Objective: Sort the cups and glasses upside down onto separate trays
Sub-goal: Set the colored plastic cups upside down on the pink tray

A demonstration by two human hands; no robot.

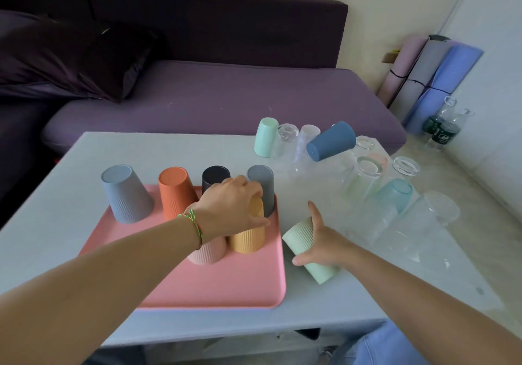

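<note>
Six ribbed plastic cups are being carried rim-down by the pink tray (226, 282), which is lying on the 9 o'clock half of the pale table (50, 240). Along the tray's 12 o'clock edge a blue-grey cup (127, 195), an orange cup (175, 192), a black cup (213, 177) and a dark grey cup (264, 184) are being shown in a row. Nearer its 3 o'clock edge a pink cup (207, 253) and a yellow cup (250, 237) are being shown side by side, touching.

The yellow cup's upturned base is being gripped from above by the left hand (228, 206), with the fingers curled over it. Just off the tray's 3 o'clock rim a pale green cup (303, 237) is being held tilted by the right hand (327, 244). Thumb and fingers are being wrapped round its ribbed wall, and one finger is being held out straight.

Toward the table's 1 o'clock corner a mint cup (265, 137) and a tilted dark blue cup (332, 141) are being seen among clear glasses (367, 178), several of them base-up.
</note>
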